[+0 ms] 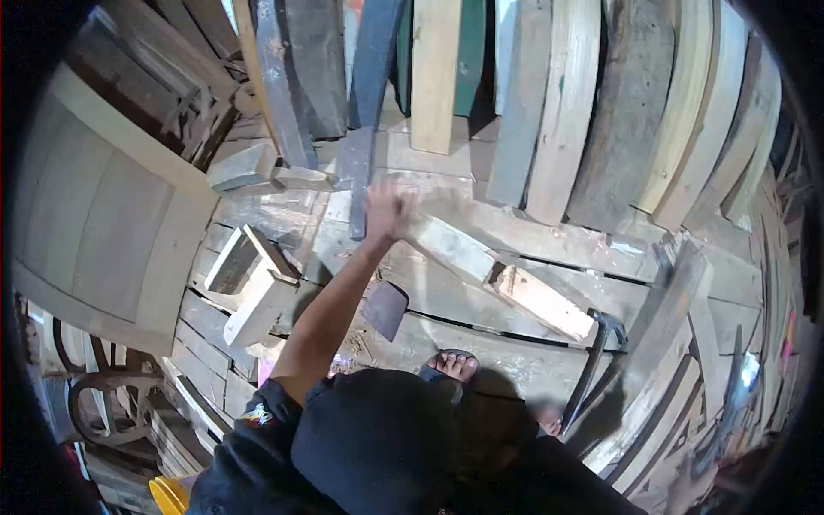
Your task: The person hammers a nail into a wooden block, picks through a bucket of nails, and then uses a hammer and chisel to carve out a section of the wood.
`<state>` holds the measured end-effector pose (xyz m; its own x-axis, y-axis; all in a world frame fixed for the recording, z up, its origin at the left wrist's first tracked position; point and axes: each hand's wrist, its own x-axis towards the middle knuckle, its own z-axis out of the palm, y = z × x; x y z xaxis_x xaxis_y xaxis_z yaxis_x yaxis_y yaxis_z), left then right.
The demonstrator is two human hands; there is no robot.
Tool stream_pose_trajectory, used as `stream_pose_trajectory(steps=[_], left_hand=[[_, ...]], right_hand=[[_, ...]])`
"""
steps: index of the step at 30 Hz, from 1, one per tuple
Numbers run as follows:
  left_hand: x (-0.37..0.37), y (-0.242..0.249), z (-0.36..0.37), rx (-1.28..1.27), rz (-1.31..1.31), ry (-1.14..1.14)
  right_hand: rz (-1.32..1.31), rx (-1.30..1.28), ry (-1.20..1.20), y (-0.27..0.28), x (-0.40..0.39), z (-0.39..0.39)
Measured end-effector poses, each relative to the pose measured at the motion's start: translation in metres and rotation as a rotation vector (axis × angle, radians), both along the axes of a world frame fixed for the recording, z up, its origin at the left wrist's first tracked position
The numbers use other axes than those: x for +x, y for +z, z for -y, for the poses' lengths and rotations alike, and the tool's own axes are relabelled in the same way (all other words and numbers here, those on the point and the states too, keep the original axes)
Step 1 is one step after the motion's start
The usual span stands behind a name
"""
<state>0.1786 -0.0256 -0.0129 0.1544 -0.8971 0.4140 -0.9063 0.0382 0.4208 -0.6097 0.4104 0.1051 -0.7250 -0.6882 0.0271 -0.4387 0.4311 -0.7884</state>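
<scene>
My left hand [390, 213], smeared by motion, reaches forward with its fingers spread, beside a dark upright plank [365, 163] and the far end of a short pale board [455, 249]. Another short piece of wood [545, 300] lies end to end with that board. Only a small part of my right hand [550, 421] shows, closed at the lower end of the handle of a hammer [608, 330]. The hammer's head is near the right end of the lighter piece.
Long planks [562, 112] lean in a row across the back. An open wooden box frame [257, 287] and a panelled board [94, 215] are at left. My foot [452, 366] rests on the slatted floor near a dark offcut [384, 309]. More boards [652, 369] lie at right.
</scene>
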Motion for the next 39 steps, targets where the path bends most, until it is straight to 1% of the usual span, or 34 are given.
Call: stream_pose_trajectory(steps=[1, 2, 3, 4, 5, 6, 7, 9, 11, 12, 14, 15, 16, 19, 20, 23, 25, 27, 29, 30, 31, 33, 34, 37, 38, 39], left_hand=[[0.027, -0.018, 0.002, -0.025, 0.010, 0.130], [0.048, -0.035, 0.006, -0.006, -0.056, 0.286], [0.065, -0.054, 0.003, 0.023, -0.127, 0.438], [0.089, -0.074, 0.005, 0.035, -0.252, 0.388], [0.106, -0.086, 0.003, 0.051, -0.374, 0.333], [0.100, -0.081, -0.005, -0.021, -0.337, 0.385], [0.099, -0.073, -0.012, 0.114, -0.332, 0.394], [0.106, -0.071, -0.027, 0.122, -0.141, 0.174], [0.116, -0.079, -0.037, 0.043, -0.138, 0.189], [0.118, -0.085, -0.042, 0.016, -0.140, 0.191], [0.110, -0.059, -0.049, 0.256, -0.249, 0.195], [0.115, -0.056, -0.051, 0.377, -0.298, 0.200], [0.118, -0.054, -0.047, 0.388, -0.226, 0.183], [0.143, -0.051, -0.060, 0.498, -0.231, 0.223], [0.135, -0.021, -0.073, 0.525, -0.232, 0.193], [0.187, -0.035, -0.095, 0.495, -0.185, 0.142], [0.194, -0.034, -0.106, 0.409, 0.012, 0.125], [0.199, -0.039, -0.109, 0.333, 0.233, 0.127], [0.179, -0.027, -0.100, 0.416, 0.126, 0.150], [0.177, -0.030, -0.093, 0.438, 0.067, 0.185], [0.174, -0.031, -0.086, 0.459, 0.009, 0.218], [0.171, -0.036, -0.081, 0.459, 0.072, 0.321], [0.173, -0.037, -0.078, 0.456, 0.059, 0.327], [0.170, -0.031, -0.080, 0.437, 0.040, 0.341], [0.168, -0.033, -0.082, 0.430, 0.036, 0.342], [0.166, -0.035, -0.085, 0.410, 0.014, 0.336]], right_hand=[[-0.013, 0.096, 0.050, 0.001, 0.051, 0.051], [-0.028, 0.188, 0.104, 0.002, 0.102, 0.102], [-0.042, 0.297, 0.279, 0.020, 0.154, 0.145], [-0.054, 0.386, 0.460, 0.038, 0.206, 0.188], [-0.013, 0.503, 0.660, 0.049, 0.235, 0.219], [-0.088, 0.354, 0.743, 0.029, 0.252, 0.235], [-0.163, 0.206, 0.819, 0.000, 0.271, 0.252], [-0.273, 0.107, 0.941, -0.023, 0.308, 0.280], [-0.098, 0.024, 1.064, -0.060, 0.328, 0.301], [-0.326, 0.109, 1.132, -0.055, 0.337, 0.302], [-0.433, 0.091, 1.115, -0.067, 0.338, 0.301], [-0.484, 0.083, 1.107, -0.075, 0.339, 0.300], [-0.517, 0.044, 1.061, -0.084, 0.340, 0.299], [-0.289, 0.227, 1.003, -0.078, 0.338, 0.307], [-0.329, 0.195, 1.006, -0.080, 0.337, 0.307], [-0.395, 0.145, 1.042, -0.090, 0.337, 0.303], [-0.395, 0.156, 1.098, -0.082, 0.338, 0.306], [-0.379, 0.156, 1.079, -0.075, 0.342, 0.305], [-0.416, 0.125, 1.049, -0.077, 0.343, 0.303], [-0.522, 0.025, 1.011, -0.095, 0.341, 0.301], [-0.467, 0.067, 1.018, -0.089, 0.343, 0.301], [-0.365, 0.150, 1.031, -0.075, 0.347, 0.304], [-0.381, 0.092, 1.032, -0.080, 0.344, 0.307], [-0.344, 0.175, 0.985, -0.076, 0.350, 0.311], [-0.375, 0.071, 0.997, -0.077, 0.352, 0.309], [-0.391, 0.078, 0.999, -0.077, 0.352, 0.309]])
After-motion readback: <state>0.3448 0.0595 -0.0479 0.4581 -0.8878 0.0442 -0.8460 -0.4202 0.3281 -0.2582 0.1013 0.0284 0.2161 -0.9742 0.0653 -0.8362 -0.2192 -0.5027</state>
